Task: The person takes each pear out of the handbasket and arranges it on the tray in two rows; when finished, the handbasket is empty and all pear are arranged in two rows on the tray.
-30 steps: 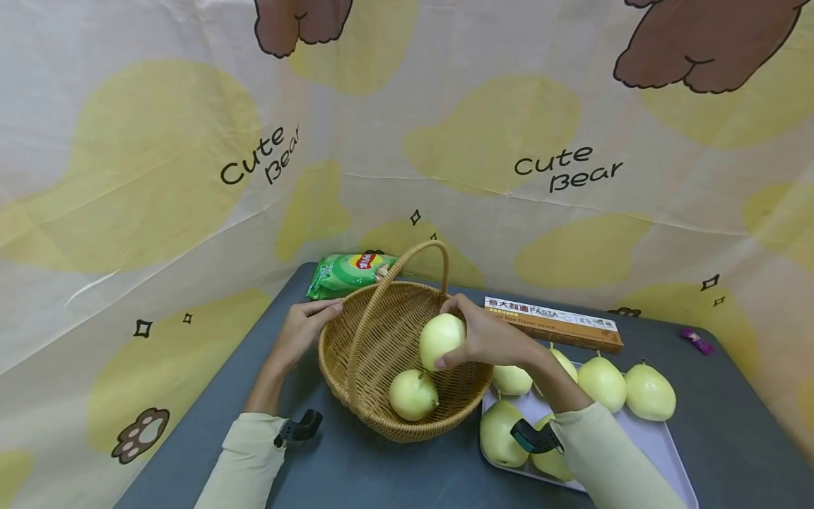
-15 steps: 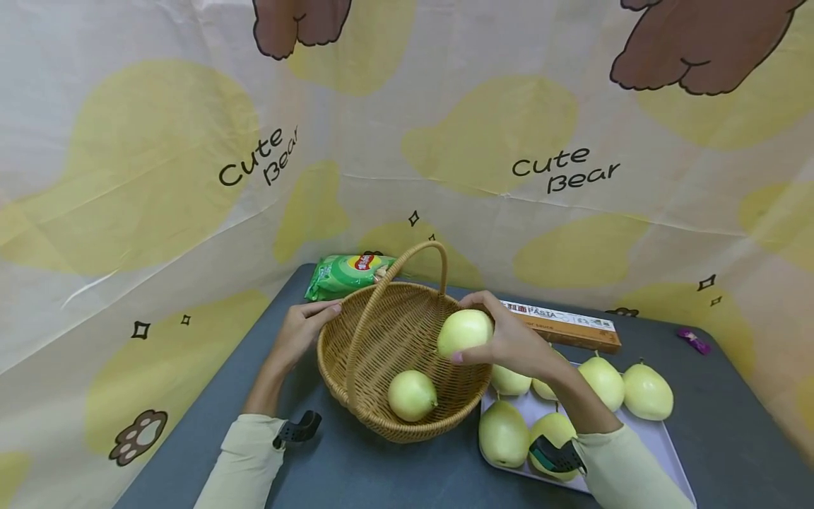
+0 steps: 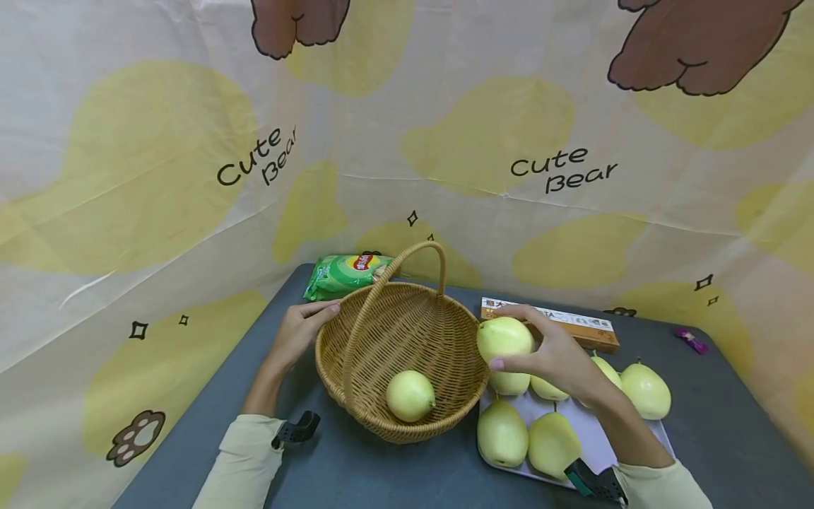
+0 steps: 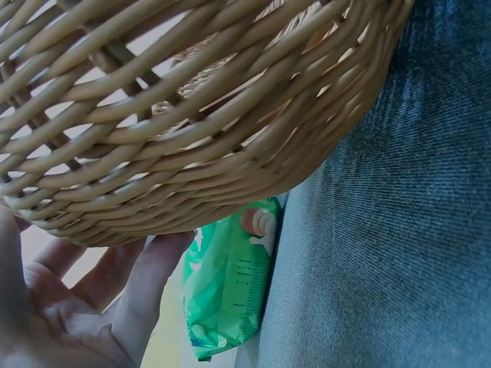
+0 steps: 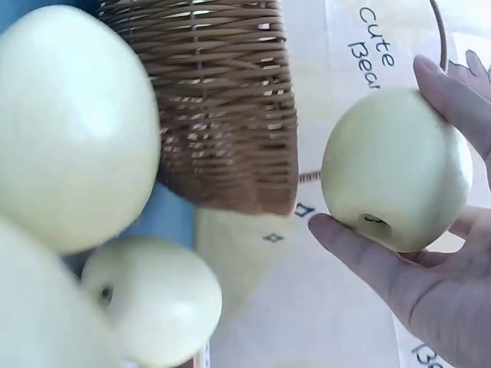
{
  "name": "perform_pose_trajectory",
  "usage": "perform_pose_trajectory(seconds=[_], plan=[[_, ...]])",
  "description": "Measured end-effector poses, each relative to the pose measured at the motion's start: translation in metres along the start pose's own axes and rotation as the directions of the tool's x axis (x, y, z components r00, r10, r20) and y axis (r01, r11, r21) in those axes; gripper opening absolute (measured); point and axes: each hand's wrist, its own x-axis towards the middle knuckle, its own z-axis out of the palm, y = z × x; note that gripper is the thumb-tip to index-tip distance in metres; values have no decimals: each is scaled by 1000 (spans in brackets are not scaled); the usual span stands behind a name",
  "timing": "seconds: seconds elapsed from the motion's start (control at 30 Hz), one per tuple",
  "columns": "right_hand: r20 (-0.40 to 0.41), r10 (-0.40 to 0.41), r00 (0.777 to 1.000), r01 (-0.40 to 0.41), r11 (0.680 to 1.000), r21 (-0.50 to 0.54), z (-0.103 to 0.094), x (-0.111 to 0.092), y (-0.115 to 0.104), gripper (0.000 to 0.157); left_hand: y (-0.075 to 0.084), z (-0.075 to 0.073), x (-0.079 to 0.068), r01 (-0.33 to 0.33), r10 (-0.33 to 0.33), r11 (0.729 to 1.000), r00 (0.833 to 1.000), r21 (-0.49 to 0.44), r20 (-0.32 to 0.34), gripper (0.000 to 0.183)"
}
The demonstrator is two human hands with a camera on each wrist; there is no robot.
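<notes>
My right hand grips a pale yellow-green pear, fingers and thumb around it. The pear is in the air just right of the basket's rim, over the left part of the tray; in the right wrist view the same pear shows its hollow end. A wicker basket with an arched handle stands tilted toward me. One pear lies inside it. On the left, my left hand holds the basket's rim; in the left wrist view its fingers touch the woven side.
Several pears, one of them at front, lie on a pale purple tray to the right. Behind are a pasta box and a green chip bag. A small purple wrapped item lies at the far right.
My right hand has lifted the held pear out of the basket and carried it right, past the rim. The other pear stays inside. My left hand and the basket look unmoved.
</notes>
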Motion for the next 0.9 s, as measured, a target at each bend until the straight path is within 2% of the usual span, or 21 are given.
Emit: perform_pose_trajectory(seconds=[0.13, 0.23, 0.53, 0.8, 0.9], plan=[[-36, -12, 999, 13, 1000, 9, -8, -14, 8, 66, 0, 0, 0, -2, 2, 1000, 1000, -11, 0, 45], [-62, 4, 998, -3, 1000, 15, -13, -24, 13, 63, 0, 0, 0, -1, 1, 1000, 1000, -9, -1, 45], [-174, 148, 974, -168, 980, -104, -27, -53, 27, 62, 1, -1, -1, -2, 2, 1000, 1000, 4, 0, 45], [-208, 174, 962, -182, 983, -22, -36, -74, 39, 50, 3, 0, -2, 9, -9, 1000, 1000, 14, -1, 46], [-227, 203, 952, -218, 975, -41, -39, -80, 44, 52, 4, 0, -3, 3, -3, 1000, 1000, 9, 0, 46]])
